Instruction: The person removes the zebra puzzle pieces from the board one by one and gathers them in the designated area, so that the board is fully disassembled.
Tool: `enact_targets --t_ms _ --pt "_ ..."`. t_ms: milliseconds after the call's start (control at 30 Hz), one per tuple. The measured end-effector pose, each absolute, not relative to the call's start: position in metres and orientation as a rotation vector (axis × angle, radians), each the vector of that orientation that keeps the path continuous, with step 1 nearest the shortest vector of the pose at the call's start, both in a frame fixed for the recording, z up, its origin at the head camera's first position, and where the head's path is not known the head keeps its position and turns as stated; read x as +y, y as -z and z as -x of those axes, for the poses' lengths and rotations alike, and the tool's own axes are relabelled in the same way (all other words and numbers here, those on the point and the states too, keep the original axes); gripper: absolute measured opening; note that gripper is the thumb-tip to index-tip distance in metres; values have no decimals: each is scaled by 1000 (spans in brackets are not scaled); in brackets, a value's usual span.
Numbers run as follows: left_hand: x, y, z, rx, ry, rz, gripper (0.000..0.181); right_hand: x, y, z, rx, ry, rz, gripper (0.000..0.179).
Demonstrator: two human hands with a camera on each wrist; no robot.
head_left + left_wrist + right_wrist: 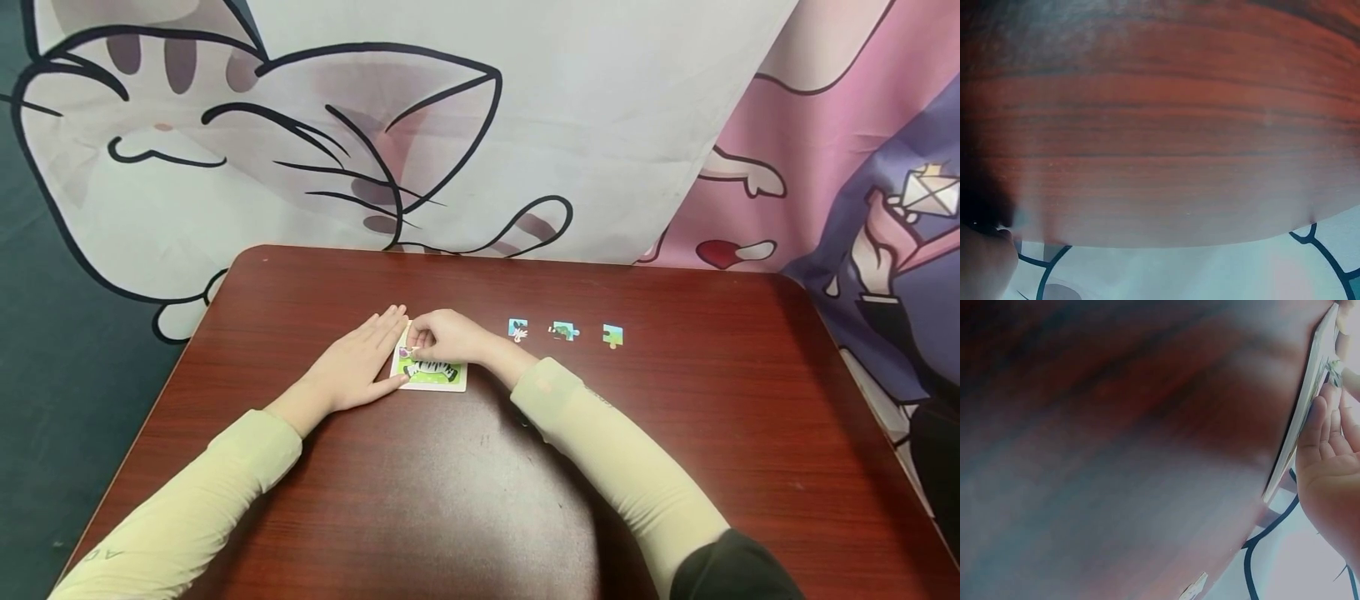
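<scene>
Fingers curled, the right hand pinches a small piece at a white-bordered puzzle, green with black-and-white stripes; the left hand, fingers straight, lies at nine o'clock.

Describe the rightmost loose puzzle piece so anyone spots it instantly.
On the brown table, three loose puzzle pieces lie in a row right of the right hand. The rightmost piece, with a tab on its near edge, sits farthest from that hand.

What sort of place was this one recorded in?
Seemingly an indoor room set up for recording or play, though I can't be sure: a wood-grain table stands before a white cat-print cloth and a pink cartoon cloth.
</scene>
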State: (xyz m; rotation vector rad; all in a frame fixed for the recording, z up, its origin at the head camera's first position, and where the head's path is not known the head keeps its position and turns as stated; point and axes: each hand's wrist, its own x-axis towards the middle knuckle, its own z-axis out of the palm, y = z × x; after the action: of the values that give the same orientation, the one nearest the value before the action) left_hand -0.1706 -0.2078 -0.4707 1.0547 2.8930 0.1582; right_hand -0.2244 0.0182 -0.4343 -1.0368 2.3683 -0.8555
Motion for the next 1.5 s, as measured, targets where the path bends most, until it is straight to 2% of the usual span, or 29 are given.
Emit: enact_targets --t_ms 900,1200,1500 --pt "-207 470 170 2884 -166 -1030 93 15 434 223 2476 663 1132 9" --pt "-207 472 170 2894 -168 -1044 93 20 434 225 2471 788 1096 11" --pt "-208 472 171 2903 -175 -1044 93 41 418 224 2472 995 969 12"
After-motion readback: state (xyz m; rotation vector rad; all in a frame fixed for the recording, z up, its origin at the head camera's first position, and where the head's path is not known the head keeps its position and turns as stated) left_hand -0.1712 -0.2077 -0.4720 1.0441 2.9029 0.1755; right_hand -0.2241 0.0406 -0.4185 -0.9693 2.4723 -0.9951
